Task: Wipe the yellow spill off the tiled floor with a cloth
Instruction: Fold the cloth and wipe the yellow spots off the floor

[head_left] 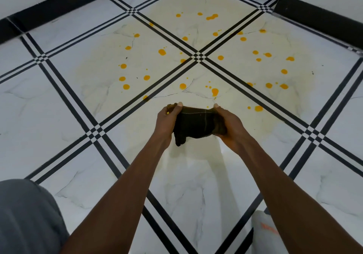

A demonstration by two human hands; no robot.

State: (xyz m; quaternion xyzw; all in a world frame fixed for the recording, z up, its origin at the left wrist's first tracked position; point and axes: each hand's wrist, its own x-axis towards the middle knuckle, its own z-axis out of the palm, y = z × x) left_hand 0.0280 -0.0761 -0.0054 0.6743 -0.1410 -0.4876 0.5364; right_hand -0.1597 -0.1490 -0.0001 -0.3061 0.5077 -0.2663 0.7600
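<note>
A dark folded cloth (198, 124) is held above the floor between both hands. My left hand (167, 120) grips its left end and my right hand (229, 124) grips its right end. One corner of the cloth hangs down at the lower left. Beyond the hands, the yellow spill (196, 57) spreads over the white tiled floor (59, 106) as several bright orange-yellow drops inside a wide pale yellow stain.
Black double lines cross the white marble tiles diagonally. A black skirting (59, 8) runs along the far walls at left and right. My grey-clad knee (25, 214) is at the lower left, and a white shoe (263, 228) at the lower right.
</note>
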